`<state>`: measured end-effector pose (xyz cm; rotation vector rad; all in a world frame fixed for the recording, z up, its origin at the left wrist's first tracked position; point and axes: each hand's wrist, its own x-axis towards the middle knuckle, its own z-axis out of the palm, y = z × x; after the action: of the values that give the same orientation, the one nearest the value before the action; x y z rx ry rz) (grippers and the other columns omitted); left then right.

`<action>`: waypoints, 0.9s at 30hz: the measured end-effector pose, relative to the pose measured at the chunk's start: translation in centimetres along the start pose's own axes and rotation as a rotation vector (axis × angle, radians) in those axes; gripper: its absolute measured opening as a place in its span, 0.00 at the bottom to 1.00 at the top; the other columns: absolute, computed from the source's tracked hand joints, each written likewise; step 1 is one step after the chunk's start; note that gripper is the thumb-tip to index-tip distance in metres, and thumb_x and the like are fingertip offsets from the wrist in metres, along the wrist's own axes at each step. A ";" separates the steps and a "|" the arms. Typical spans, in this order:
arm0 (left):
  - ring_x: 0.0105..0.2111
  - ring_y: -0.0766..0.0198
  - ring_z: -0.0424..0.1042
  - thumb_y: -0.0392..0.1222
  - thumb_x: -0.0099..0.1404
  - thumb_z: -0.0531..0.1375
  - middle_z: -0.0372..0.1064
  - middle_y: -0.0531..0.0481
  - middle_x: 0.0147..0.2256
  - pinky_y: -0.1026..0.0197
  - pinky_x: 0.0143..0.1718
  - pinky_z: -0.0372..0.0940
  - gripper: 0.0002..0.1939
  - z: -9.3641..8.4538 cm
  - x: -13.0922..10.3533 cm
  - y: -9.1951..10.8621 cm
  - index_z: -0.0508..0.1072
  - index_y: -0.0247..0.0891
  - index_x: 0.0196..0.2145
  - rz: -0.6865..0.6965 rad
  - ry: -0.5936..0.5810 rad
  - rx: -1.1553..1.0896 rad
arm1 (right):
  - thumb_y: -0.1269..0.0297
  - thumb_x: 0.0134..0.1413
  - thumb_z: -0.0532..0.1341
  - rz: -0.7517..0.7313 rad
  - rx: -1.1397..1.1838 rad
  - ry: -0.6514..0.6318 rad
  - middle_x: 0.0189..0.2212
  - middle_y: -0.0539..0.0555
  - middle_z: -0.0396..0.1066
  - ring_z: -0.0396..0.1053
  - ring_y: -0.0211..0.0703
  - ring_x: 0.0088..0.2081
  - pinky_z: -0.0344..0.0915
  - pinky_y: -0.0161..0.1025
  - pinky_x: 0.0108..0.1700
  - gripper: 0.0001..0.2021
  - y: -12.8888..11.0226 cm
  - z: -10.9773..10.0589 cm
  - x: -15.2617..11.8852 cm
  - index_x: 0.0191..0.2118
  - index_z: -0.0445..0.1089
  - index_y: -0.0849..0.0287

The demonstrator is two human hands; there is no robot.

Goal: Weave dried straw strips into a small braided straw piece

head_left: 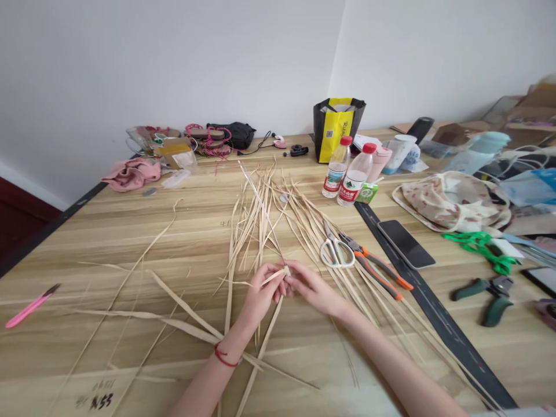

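Note:
Near the middle of the table my left hand (266, 284) and my right hand (307, 282) meet, their fingers closed around a small pale woven straw piece (286, 271). A flat straw strip (271, 277) runs from it across my left hand. Most of the piece is hidden by my fingers. Beyond my hands a long, thin pinkish strip (260, 201) slants away over a spread of dry straw strips (237, 243). More loose strips (191, 327) cross each other to the left of my left forearm.
White-handled scissors (336, 253) and orange-handled pliers (377, 267) lie right of my hands, beside a phone (406, 244). Green-handled cutters (493, 295) lie farther right. Two bottles (353, 180) stand before a yellow-black bag (332, 132). A pink pointed tool (31, 307) lies far left.

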<state>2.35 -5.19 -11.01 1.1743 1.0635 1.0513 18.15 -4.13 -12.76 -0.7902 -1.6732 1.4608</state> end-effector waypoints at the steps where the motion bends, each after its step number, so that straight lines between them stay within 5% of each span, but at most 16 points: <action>1: 0.16 0.71 0.61 0.52 0.61 0.59 0.63 0.58 0.18 0.69 0.17 0.56 0.14 0.0 0.0 0.1 0.65 0.37 0.32 0.009 -0.004 0.022 | 0.58 0.64 0.52 0.005 0.030 -0.008 0.31 0.51 0.65 0.64 0.38 0.30 0.65 0.37 0.34 0.18 0.0 0.1 0.0 0.58 0.58 0.54; 9: 0.19 0.67 0.67 0.49 0.66 0.52 0.68 0.52 0.28 0.65 0.17 0.62 0.11 0.0 -0.6 0.4 0.66 0.39 0.40 0.068 -0.014 0.360 | 0.52 0.62 0.53 0.089 0.097 0.084 0.35 0.51 0.64 0.64 0.40 0.35 0.62 0.37 0.38 0.18 0.1 0.2 0.1 0.53 0.61 0.53; 15: 0.35 0.54 0.73 0.36 0.60 0.58 0.70 0.44 0.41 0.57 0.31 0.65 0.13 -0.1 -1.4 1.3 0.67 0.40 0.45 0.184 0.111 0.782 | 0.49 0.63 0.49 0.117 0.047 0.114 0.24 0.45 0.58 0.57 0.37 0.25 0.58 0.34 0.28 0.18 1.4 0.4 0.2 0.52 0.55 0.55; 21: 0.32 0.56 0.73 0.34 0.67 0.52 0.73 0.45 0.36 0.58 0.31 0.63 0.07 -1.0 -1.7 2.4 0.68 0.38 0.41 0.541 0.146 1.408 | 0.54 0.65 0.49 0.113 -0.059 0.137 0.26 0.47 0.62 0.60 0.37 0.27 0.60 0.35 0.31 0.14 1.7 0.1 0.2 0.48 0.59 0.58; 27: 0.31 0.59 0.72 0.34 0.68 0.54 0.74 0.49 0.29 0.55 0.40 0.60 0.06 -2.1 -1.2 2.9 0.70 0.37 0.38 0.787 0.144 1.469 | 0.59 0.64 0.51 0.094 -0.191 0.116 0.29 0.51 0.67 0.67 0.41 0.34 0.63 0.39 0.41 0.11 1.0 -0.2 0.1 0.44 0.66 0.59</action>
<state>-0.10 -5.74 -8.21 2.8904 1.5719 0.8195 18.24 -3.74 -13.68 -1.0506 -1.7242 1.3038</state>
